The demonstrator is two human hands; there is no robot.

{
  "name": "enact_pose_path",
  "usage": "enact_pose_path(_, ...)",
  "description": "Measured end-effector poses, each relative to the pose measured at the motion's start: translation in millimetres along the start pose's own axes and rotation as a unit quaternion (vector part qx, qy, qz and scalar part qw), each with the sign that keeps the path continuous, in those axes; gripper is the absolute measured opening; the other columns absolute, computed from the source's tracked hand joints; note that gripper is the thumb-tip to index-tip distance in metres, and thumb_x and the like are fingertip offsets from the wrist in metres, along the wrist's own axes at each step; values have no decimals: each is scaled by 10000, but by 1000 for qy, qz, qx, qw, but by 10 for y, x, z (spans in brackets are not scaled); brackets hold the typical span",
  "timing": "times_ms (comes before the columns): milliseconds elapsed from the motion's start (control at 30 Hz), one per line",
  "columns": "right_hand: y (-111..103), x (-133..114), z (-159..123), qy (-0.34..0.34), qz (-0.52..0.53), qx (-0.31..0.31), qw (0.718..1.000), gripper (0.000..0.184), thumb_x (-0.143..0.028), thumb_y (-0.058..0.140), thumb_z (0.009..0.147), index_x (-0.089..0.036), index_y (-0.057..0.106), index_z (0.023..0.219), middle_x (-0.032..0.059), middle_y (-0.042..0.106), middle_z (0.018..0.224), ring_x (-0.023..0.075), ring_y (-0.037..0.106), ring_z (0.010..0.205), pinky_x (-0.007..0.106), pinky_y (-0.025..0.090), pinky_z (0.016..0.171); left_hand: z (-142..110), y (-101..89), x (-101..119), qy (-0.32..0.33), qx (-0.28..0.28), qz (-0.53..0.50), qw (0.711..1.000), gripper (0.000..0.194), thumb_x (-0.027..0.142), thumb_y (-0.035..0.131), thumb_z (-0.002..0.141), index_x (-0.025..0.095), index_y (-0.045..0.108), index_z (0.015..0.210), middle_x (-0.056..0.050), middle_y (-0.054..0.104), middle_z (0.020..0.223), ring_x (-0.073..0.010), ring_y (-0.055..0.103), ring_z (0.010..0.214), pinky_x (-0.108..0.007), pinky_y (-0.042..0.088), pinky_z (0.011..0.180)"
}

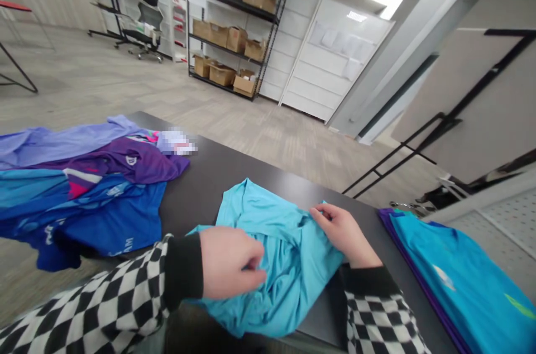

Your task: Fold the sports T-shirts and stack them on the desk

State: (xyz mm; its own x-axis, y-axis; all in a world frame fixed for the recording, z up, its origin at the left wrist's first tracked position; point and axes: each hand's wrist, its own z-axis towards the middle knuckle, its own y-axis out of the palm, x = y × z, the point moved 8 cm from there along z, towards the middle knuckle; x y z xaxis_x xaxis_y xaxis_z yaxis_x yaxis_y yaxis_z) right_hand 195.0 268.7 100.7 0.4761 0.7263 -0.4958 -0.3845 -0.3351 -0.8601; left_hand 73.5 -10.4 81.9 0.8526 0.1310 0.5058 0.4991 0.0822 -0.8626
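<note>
A crumpled light-blue garment, by its look a T-shirt, lies on the dark table in front of me and hangs partly over the near edge. My left hand is over its left part, with the fingers curled in. Whether any cloth is inside that curl does not show. At the garment's upper right edge, my right hand has its fingers closed on the fabric. Both wrists have black cuffs and checkered sleeves.
Blue, purple and lilac shirts lie in a loose heap on the left. Folded blue and purple shirts are stacked on the right end of the dark table. Beyond stand a shelf rack with cardboard boxes and an office chair.
</note>
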Motion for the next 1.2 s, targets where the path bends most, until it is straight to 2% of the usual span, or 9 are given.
enact_pose_path(133, -79, 290, -24, 53, -19, -33, 998, 417, -615, 665, 916, -235, 837, 912, 18, 674, 673, 219, 608, 635, 326, 417, 581, 209, -296, -661, -160, 44, 98, 981, 327, 590, 678, 925, 277, 684, 829, -60, 737, 766, -314, 738, 763, -406, 502, 737)
enact_pose_path(333, 95, 61, -316, 44, 20, -170, 984, 352, -554, 770, 892, -241, 841, 1038, 8, 710, 702, 205, 634, 631, 299, 437, 550, 389, -711, -1256, -195, 165, 130, 958, 366, 489, 628, 1002, 220, 744, 1222, -157, 765, 1267, -382, 709, 1230, -525, 506, 1101)
enact_pose_path(433, 78, -329, -388, 15, 62, -214, 975, 447, -611, 712, 989, -280, 824, 1268, 33, 815, 917, 215, 712, 706, 308, 530, 604, 392, -758, -1245, -162, 199, 110, 960, 404, 433, 595, 1039, 217, 715, 1359, -149, 743, 1387, -356, 671, 1326, -545, 420, 1246)
enact_pose_path(533, 5, -738, -199, -55, 45, -166, 984, 479, -618, 643, 1055, -280, 784, 1364, 55, 825, 981, 241, 756, 768, 347, 599, 678, 383, -700, -1119, -164, 200, 113, 959, 318, 420, 578, 1053, 219, 756, 1222, -148, 755, 1266, -355, 699, 1224, -512, 505, 1125)
enact_pose_path(633, 137, -1089, 61, -197, -1, -98, 976, 413, -505, 660, 1075, -279, 773, 1401, 103, 826, 1219, 308, 784, 1104, 457, 621, 1025, 404, -585, -993, -171, 171, 129, 962, 260, 435, 626, 1022, 219, 751, 1095, -154, 734, 1151, -386, 689, 1133, -525, 539, 976)
enact_pose_path(700, 413, -1158, 155, -271, -4, -125, 954, 433, -441, 698, 1062, -312, 742, 1473, 100, 742, 1488, 336, 695, 1374, 520, 521, 1224, 425, -523, -944, -155, 156, 127, 967, 240, 423, 666, 995, 223, 732, 1111, -152, 723, 1154, -390, 667, 1140, -524, 534, 958)
enact_pose_path(833, 748, -902, 257, -276, -3, -145, 950, 478, -438, 758, 1032, -338, 727, 1498, 81, 643, 1636, 354, 587, 1519, 571, 447, 1292, 427, -480, -1000, -146, 141, 132, 970, 237, 419, 673, 1002, 244, 718, 1155, -133, 715, 1166, -365, 650, 1157, -505, 516, 994)
enact_pose_path(1033, 336, -341, 398, -146, -54, -78, 985, 152, -337, 716, 1004, -226, 817, 1027, 105, 801, 1072, 294, 737, 1011, 422, 571, 972, 445, -472, -986, -102, 125, 127, 979, 291, 438, 642, 1036, 247, 751, 1227, -123, 743, 1265, -351, 685, 1208, -517, 530, 1077)
enact_pose_path(1200, 98, 436, 365, 33, 73, -137, 987, 375, -593, 751, 952, -218, 738, 941, 35, 743, 818, 207, 662, 713, 303, 515, 647, 451, -367, -940, -22, 86, 81, 993, 437, 497, 603, 1072, 235, 744, 1393, -132, 704, 1550, -342, 623, 1477, -600, 382, 1330)
